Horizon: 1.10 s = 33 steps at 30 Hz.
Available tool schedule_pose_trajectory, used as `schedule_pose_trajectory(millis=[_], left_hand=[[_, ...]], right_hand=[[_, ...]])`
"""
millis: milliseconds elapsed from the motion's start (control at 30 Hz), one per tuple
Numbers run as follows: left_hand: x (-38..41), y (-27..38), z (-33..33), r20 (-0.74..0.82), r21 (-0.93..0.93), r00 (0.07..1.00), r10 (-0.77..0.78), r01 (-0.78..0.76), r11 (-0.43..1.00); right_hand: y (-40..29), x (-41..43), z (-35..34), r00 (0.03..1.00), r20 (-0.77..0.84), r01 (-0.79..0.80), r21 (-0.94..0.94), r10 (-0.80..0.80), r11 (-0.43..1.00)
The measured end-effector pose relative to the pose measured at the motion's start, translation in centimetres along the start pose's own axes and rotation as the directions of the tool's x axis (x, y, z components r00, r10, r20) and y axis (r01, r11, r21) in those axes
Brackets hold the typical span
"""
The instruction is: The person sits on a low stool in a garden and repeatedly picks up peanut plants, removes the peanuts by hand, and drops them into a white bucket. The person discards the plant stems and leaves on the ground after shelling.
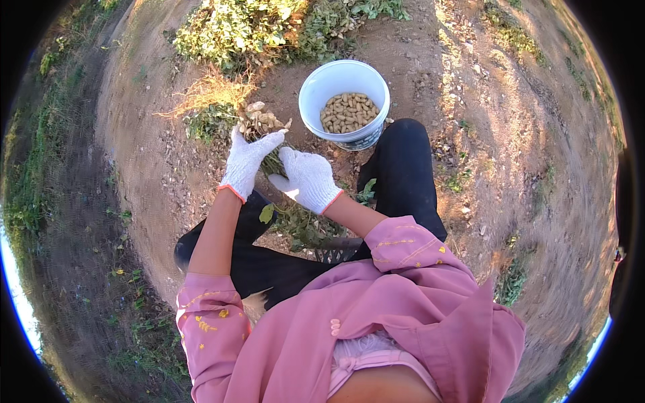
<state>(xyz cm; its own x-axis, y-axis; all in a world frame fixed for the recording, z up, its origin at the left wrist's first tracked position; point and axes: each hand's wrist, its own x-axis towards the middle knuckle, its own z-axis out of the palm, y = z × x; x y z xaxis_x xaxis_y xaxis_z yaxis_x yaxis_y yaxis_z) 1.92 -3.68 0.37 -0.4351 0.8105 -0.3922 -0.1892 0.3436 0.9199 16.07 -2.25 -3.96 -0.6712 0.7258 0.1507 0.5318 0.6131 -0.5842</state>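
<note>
Both my hands wear white knitted gloves with orange cuffs. My left hand [248, 158] is around the upper part of a bunch of peanut plants, just below its pod cluster [261, 121]. Lower down, my right hand [307, 176] grips the green stems [272, 165] of the same bunch. The pods point away from me, and the leafy ends [312, 224] hang between my legs. Beyond my right hand stands a white plastic bucket [310, 101], partly filled with loose peanuts in their shells [349, 113].
A heap of pulled peanut plants [237, 32] lies at the far side, with pale roots [214, 93] on its near edge. My bent knee [405, 166] is close to the bucket. Beneath me is part of a dark lattice seat or crate [332, 252]. Dry soil surrounds everything, with weeds to the left.
</note>
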Motion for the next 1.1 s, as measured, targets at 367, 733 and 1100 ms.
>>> schedule_pose_trajectory(millis=[367,733,1100], left_hand=[[0.6,0.3,-0.3,0.089,-0.211,0.996,0.016,0.003,0.978],[0.1,0.0,1.2,0.197,-0.130,0.980,-0.021,0.047,0.990],[0.2,-1.6,1.2,0.173,-0.220,0.980,-0.093,0.131,0.967]], right_hand=[[2.4,3.5,-4.1,0.856,-0.513,0.125,0.330,0.067,0.936],[1.9,7.2,-3.9,0.950,0.037,-0.157,0.916,0.311,0.368],[3.9,8.0,-3.1,0.918,0.213,-0.356,0.813,0.335,0.461]])
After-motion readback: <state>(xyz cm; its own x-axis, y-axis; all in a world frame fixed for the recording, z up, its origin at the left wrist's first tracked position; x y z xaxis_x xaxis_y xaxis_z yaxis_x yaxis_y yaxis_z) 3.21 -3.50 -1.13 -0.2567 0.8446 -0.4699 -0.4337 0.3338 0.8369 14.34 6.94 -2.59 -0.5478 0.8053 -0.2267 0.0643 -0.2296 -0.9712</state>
